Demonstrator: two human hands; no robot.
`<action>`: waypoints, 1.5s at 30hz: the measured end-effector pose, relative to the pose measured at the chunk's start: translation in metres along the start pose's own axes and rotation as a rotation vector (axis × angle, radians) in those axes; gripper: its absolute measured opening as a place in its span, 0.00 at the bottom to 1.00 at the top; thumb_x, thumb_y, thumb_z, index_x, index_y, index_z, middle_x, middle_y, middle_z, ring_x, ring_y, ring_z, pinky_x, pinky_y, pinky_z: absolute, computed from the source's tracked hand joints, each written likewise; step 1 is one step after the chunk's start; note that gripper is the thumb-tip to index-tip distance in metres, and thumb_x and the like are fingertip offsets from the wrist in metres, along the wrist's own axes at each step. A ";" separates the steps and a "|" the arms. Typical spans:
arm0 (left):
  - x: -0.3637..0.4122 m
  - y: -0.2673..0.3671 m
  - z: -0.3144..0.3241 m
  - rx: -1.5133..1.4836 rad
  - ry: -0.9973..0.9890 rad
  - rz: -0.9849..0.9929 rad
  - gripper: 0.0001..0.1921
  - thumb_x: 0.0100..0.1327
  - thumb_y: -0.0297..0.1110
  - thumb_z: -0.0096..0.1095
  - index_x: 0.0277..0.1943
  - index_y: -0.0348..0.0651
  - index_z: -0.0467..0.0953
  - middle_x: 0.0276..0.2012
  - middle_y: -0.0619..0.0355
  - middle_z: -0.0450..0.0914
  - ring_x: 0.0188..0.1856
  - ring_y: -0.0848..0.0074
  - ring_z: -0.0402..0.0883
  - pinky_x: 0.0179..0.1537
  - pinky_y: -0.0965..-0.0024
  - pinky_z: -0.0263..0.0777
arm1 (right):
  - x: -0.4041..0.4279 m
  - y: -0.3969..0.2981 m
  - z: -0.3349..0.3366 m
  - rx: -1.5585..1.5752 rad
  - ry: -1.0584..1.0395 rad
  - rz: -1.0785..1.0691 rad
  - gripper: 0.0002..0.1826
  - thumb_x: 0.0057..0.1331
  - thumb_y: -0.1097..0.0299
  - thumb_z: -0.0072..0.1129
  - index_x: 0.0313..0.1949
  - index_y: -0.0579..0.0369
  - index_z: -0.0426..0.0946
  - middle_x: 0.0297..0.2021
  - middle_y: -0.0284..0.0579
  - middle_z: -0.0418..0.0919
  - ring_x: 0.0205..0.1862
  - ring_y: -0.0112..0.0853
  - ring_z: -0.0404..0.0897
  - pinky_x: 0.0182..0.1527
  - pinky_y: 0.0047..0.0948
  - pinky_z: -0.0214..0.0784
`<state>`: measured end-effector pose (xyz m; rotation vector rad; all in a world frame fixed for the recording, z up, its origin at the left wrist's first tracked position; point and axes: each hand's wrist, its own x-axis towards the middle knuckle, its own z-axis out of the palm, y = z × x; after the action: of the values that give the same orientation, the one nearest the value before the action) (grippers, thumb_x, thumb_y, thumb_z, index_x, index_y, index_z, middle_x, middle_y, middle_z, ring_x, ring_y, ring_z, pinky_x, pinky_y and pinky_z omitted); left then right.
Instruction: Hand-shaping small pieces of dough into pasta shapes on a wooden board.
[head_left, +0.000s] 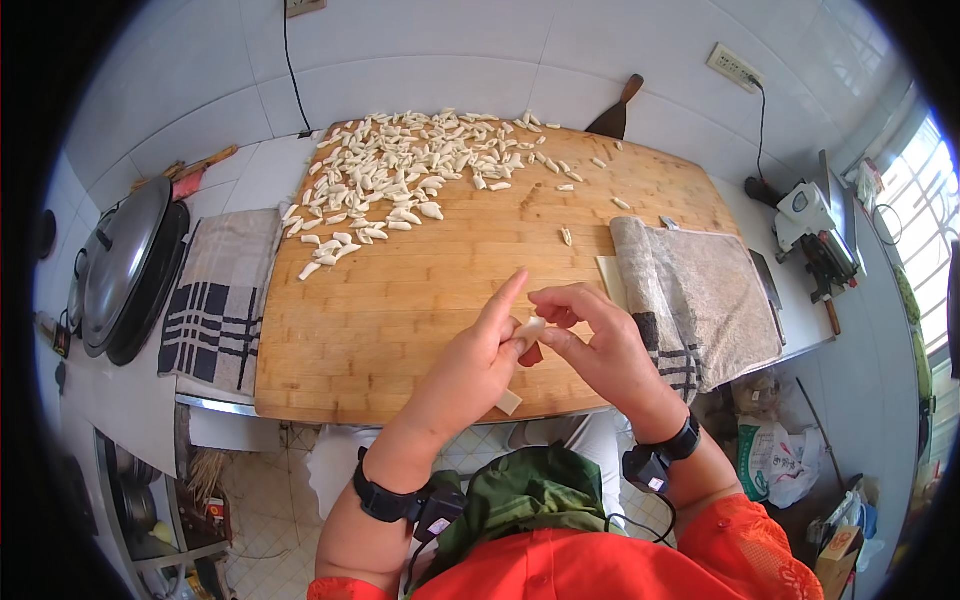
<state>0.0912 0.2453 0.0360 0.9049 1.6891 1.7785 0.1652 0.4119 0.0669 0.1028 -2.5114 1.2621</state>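
Note:
Over the near part of a wooden board (360, 315), my left hand (484, 356) pinches a small piece of pale dough (533, 328) between thumb and fingers, its index finger pointing up. My right hand (592, 334) is close beside it, thumb against the dough's right side and fingers curled above. A strip of dough (509, 402) lies at the board's near edge, by my left wrist. Many small shaped dough pieces (375, 172) spread over the board's far left, and a single one (566, 237) lies beyond my hands. Something small and red shows below the held dough.
A folded towel (697, 292) covers part of a dough sheet (613, 279) at right. Another towel (225, 277) and a lidded pan (127, 262) are at left. A wide-bladed scraper (615, 112) leans on the tiled wall; a pasta machine (814, 232) stands at far right.

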 end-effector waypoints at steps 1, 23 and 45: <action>0.000 -0.002 0.001 0.056 -0.015 0.005 0.33 0.69 0.17 0.46 0.74 0.42 0.48 0.35 0.54 0.79 0.40 0.76 0.79 0.49 0.72 0.71 | 0.001 -0.002 0.000 -0.062 -0.013 0.000 0.14 0.62 0.76 0.63 0.48 0.61 0.76 0.38 0.45 0.78 0.41 0.33 0.79 0.45 0.29 0.72; 0.001 -0.004 -0.001 0.183 0.046 -0.061 0.09 0.69 0.30 0.56 0.43 0.31 0.78 0.32 0.57 0.83 0.36 0.79 0.80 0.41 0.75 0.73 | 0.002 -0.006 0.002 -0.057 -0.009 -0.043 0.06 0.60 0.79 0.63 0.38 0.62 0.77 0.32 0.43 0.77 0.34 0.32 0.80 0.38 0.28 0.73; -0.006 0.013 -0.011 -0.150 0.164 -0.013 0.08 0.70 0.27 0.54 0.45 0.32 0.77 0.32 0.56 0.82 0.35 0.80 0.79 0.39 0.78 0.71 | -0.038 0.085 0.008 -0.275 -0.083 0.077 0.14 0.52 0.73 0.69 0.36 0.58 0.74 0.59 0.55 0.69 0.68 0.54 0.60 0.65 0.43 0.57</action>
<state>0.0875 0.2323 0.0487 0.6985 1.6290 1.9867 0.1812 0.4542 -0.0145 -0.0068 -2.7570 0.9439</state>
